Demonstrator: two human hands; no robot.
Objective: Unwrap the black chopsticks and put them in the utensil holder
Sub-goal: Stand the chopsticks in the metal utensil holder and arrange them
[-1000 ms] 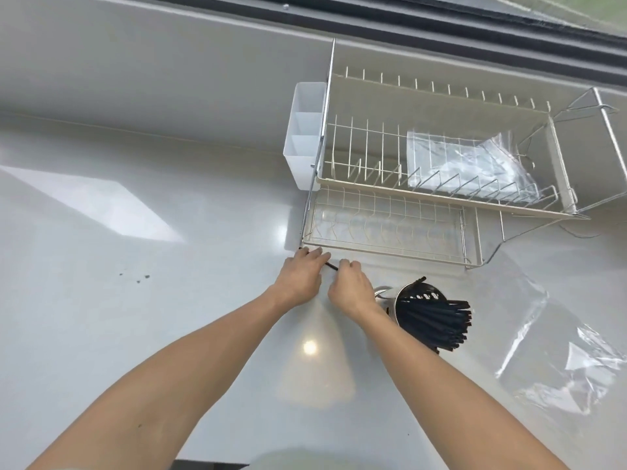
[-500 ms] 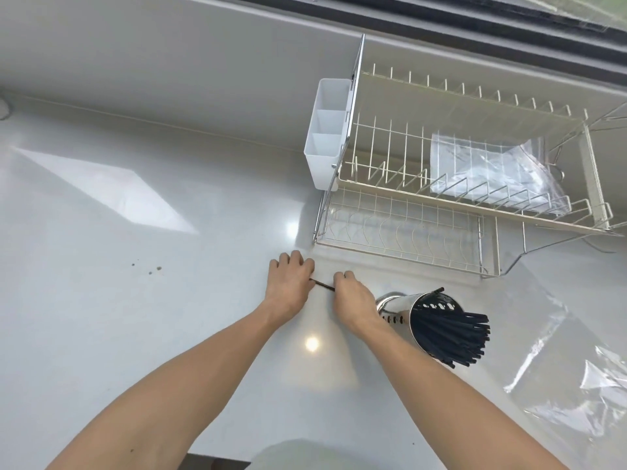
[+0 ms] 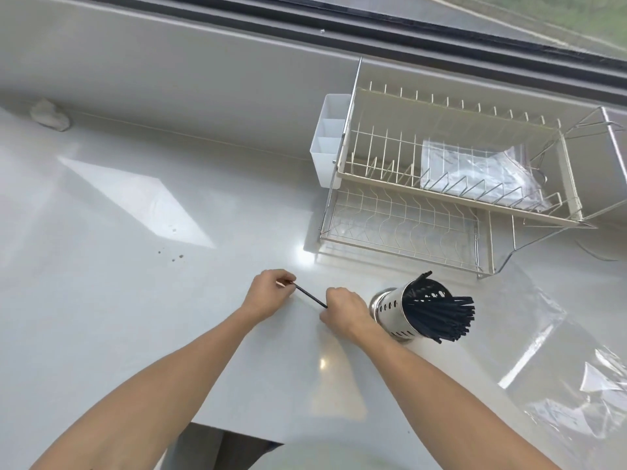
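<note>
Black chopsticks [image 3: 310,296] stretch between my two hands just above the white counter. My left hand [image 3: 269,295] pinches their far-left tip. My right hand [image 3: 346,308] is closed around their other end. Whether a clear wrapper still covers them I cannot tell. Just right of my right hand stands a perforated steel utensil holder [image 3: 395,308], full of several black chopsticks [image 3: 441,315] fanning out toward the right.
A two-tier wire dish rack [image 3: 407,225] sits behind the holder, with a white caddy [image 3: 327,147] on its left side and a clear plastic bag [image 3: 481,178] on the upper tier. Crumpled clear wrapping [image 3: 583,401] lies at the right. Small dark specks [image 3: 173,256] mark the counter on the left.
My hands have drawn apart, baring more of the black chopsticks between them. The view has shifted, so the rack and holder sit further right and lower.
</note>
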